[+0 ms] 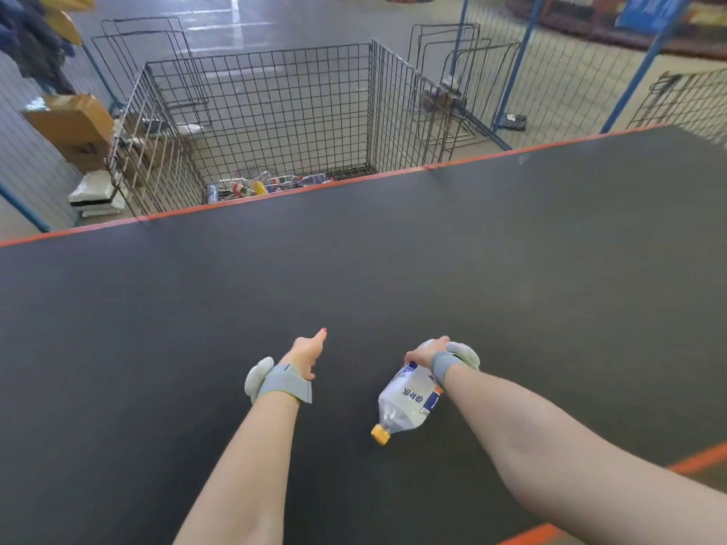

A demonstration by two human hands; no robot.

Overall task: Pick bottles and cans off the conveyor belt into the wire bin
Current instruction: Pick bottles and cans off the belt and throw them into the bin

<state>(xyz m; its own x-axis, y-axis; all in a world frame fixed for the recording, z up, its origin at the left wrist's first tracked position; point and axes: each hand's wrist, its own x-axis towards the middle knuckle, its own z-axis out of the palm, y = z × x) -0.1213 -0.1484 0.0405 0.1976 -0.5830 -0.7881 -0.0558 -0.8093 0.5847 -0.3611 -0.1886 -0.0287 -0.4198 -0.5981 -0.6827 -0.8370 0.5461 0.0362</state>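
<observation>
Got my right hand (427, 352) wrapped round the base of a crushed clear plastic bottle with an orange cap (409, 403), cap pointing back at me. Black wire mesh bin (275, 112) sits straight ahead past the dark conveyor belt (393, 269); left hand (309, 354) empty, fingers loose

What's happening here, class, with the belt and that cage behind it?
A person stands at a dark conveyor belt, sorting. The right hand grips a clear plastic bottle by its base, orange cap pointing back toward the person. The left hand is empty, one finger extended. Beyond the belt, the wire bin already holds a few bottles and cans at its bottom.
</observation>
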